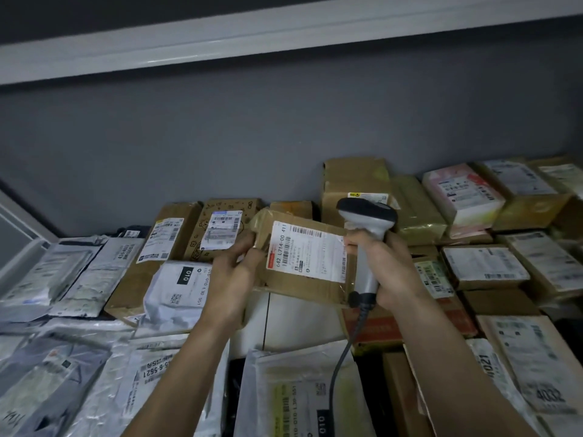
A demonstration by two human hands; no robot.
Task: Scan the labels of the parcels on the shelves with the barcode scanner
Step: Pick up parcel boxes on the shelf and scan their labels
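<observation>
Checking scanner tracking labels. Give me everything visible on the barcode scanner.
The barcode scanner is a handheld, pistol-shaped unit in light grey plastic with a dark band around its broad head. It stands roughly upright, head at the top and turned towards the left. The right hand grips its handle, pressing it against the right edge of the taped cardboard parcel, which the left hand holds at its left end. A dark cable leaves the handle's base and hangs down.
</observation>
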